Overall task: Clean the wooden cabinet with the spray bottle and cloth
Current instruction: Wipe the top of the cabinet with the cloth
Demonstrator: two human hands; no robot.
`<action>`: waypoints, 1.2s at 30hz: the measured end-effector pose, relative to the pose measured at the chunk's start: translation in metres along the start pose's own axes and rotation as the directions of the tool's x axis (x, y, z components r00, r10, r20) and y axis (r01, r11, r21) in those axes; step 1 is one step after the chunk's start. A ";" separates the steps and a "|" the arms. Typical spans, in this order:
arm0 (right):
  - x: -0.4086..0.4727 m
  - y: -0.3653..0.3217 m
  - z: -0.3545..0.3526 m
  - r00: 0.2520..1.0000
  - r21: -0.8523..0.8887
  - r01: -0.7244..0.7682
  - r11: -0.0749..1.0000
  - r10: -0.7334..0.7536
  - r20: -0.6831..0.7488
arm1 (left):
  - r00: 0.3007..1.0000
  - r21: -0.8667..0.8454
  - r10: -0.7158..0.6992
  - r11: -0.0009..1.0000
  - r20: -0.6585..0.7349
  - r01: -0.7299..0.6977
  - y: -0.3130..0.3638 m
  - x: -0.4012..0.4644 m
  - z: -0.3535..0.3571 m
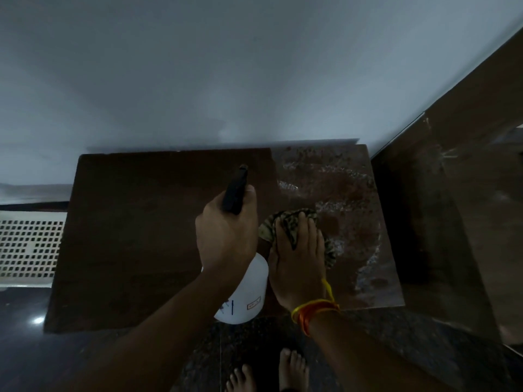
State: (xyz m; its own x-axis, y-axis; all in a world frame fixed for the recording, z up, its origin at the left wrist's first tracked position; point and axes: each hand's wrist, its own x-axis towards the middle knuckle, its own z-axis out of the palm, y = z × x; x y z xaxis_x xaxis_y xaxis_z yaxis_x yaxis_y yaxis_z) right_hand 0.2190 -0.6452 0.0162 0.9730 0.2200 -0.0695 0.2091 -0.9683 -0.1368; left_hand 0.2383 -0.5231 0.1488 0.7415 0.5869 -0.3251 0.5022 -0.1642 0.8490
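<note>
On the dark brown wooden cabinet top (141,236), the right hand (298,267) presses a crumpled patterned cloth (285,222) flat-fingered into its wet right part (the left looks dry, probably still unwiped), while the left hand (226,236) grips the white plastic spray bottle (249,295) above its middle.

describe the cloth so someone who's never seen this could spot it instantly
Find the brown cabinet top against the pale wall. On its wet right part, the right hand presses flat on a crumpled cloth. Its mottled green-and-dark pattern sets it apart from the white bottle in the left hand.
</note>
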 end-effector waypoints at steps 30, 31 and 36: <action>0.079 0.002 -0.012 0.998 0.078 0.049 0.996 -0.046 -0.035 | 0.996 -0.070 -0.075 0.995 -0.050 0.072 0.032 0.028 0.005; 0.087 0.001 -0.012 0.998 0.081 0.042 0.996 -0.039 -0.042 | 0.996 -0.067 -0.078 0.995 -0.047 0.075 0.031 0.028 0.005; 0.146 0.000 -0.011 0.994 0.095 0.077 0.993 -0.069 -0.081 | 0.996 -0.074 -0.088 0.994 -0.023 0.086 0.026 0.026 0.008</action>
State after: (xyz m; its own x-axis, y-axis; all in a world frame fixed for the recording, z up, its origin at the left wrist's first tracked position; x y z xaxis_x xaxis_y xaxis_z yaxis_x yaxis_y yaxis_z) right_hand 0.3623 -0.6138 0.0168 0.9609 0.2763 0.0202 0.2732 -0.9328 -0.2349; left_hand 0.2744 -0.5180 0.1589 0.6841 0.6172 -0.3888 0.5296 -0.0537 0.8465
